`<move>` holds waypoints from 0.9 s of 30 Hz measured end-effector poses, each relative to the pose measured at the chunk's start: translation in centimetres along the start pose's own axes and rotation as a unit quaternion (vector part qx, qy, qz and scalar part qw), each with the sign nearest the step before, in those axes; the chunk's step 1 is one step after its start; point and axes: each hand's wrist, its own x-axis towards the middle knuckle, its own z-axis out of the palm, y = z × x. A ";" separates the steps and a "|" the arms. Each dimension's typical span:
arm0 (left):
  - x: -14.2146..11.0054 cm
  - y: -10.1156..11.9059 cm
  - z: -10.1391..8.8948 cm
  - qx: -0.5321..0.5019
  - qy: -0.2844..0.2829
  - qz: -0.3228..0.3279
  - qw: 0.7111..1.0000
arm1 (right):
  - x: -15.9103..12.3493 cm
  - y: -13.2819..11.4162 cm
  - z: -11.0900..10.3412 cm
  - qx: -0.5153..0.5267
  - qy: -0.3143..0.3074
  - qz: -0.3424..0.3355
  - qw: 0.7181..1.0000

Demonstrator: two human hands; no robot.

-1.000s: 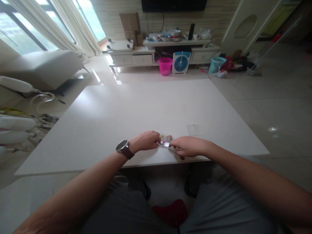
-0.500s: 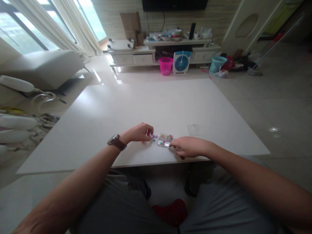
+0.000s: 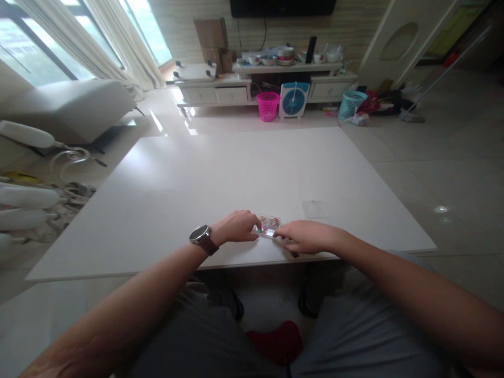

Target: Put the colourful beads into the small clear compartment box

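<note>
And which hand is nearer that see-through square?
The right hand, just this side of the clear square; the left hand is farther off, at the box's left edge.

You work at one table (image 3: 220, 168) with your two hands (image 3: 242, 227) (image 3: 305, 236), one watch (image 3: 200, 234), one box (image 3: 271, 228) and one clear panel (image 3: 315, 209) before you; farther off are two baskets (image 3: 268, 109) (image 3: 349, 107), one pink and one blue, one fan (image 3: 293, 101) and one TV (image 3: 281, 7).

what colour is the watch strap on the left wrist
Brown; the watch strap shows best in the head view.
</note>
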 end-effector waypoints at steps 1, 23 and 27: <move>0.0 0.0 0.0 0.004 0.000 0.000 1.000 | 0.0 0.0 0.0 -0.002 -0.001 0.002 1.000; -0.4 -4.7 -0.9 -0.072 0.034 -0.084 0.993 | -0.1 0.0 0.3 -0.007 0.002 -0.001 1.000; 0.4 -3.9 0.2 -0.062 0.036 -0.056 0.996 | 0.1 0.0 0.3 -0.002 0.005 -0.008 1.000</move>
